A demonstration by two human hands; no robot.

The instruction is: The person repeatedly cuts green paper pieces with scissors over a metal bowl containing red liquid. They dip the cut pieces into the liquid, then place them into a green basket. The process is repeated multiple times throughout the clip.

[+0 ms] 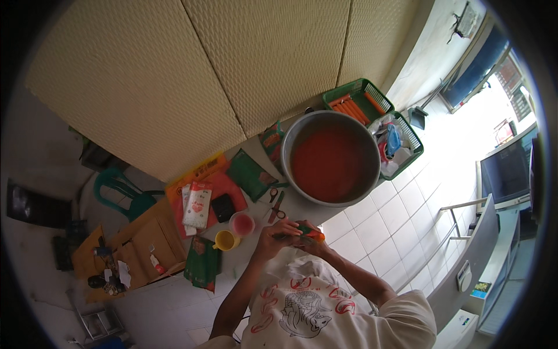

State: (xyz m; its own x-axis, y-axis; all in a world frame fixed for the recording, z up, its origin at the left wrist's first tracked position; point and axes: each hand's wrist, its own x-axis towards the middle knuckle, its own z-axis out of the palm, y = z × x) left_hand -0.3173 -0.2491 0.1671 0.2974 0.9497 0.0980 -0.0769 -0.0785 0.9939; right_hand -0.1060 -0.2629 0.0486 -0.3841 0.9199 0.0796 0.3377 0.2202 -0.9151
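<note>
My left hand [274,237] and my right hand [313,246] are together at the table's near edge, both gripping a small green and orange item [315,235]; their fingers hide part of it. Just beyond them lie scissors [279,210] on the white table [258,209]. A yellow mug [226,239] and a cup of pink liquid [242,224] stand to the left of my left hand. A wide metal basin of red-orange liquid [328,163] sits beyond my hands. Green packets [249,173], white packs [197,208] and a black square object [222,208] lie on the table.
Green baskets hold orange sticks [349,109] and wrappers [394,145] at the back right. A padded cream panel [174,75] borders the table. A green chair [139,203] and cardboard [139,256] are left; a grey panel [465,267] with metal bars stands right.
</note>
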